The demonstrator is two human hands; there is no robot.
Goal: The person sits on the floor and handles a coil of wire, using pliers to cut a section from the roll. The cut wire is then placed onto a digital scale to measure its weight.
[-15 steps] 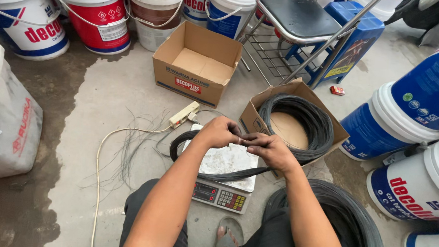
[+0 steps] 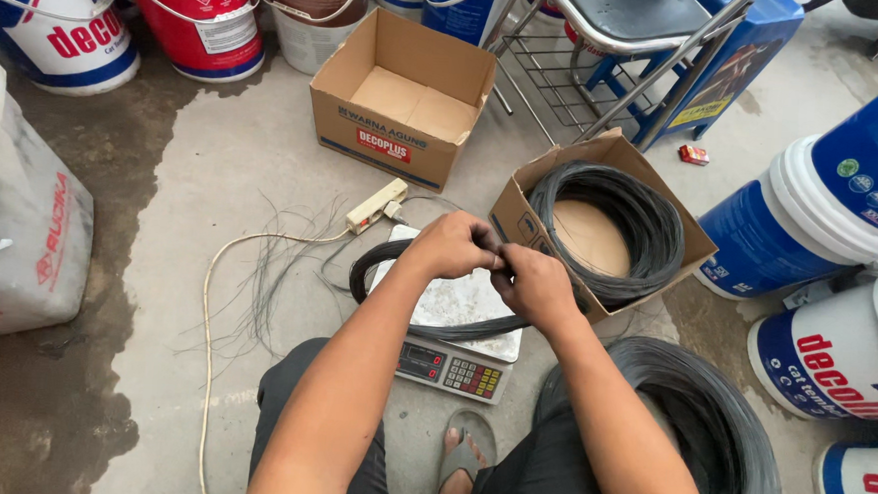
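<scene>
Head view: your left hand (image 2: 451, 246) and right hand (image 2: 535, 285) both pinch the wire loop (image 2: 390, 258), which lies flat over the scale (image 2: 450, 363), its long axis running left to right.

A single head-worn camera is looking steeply down and slightly forward from just above the person's arms, sitting close to the scale (image 2: 460, 323) on the concrete floor (image 2: 176, 193); the buckets (image 2: 196, 14) along the top edge are probably lying farthest off.

Hardware or paint shop storeroom: paint buckets (image 2: 186, 13) stacked around concrete floor (image 2: 191, 194), wire coils (image 2: 610, 231), weighing scale (image 2: 453, 358).
</scene>
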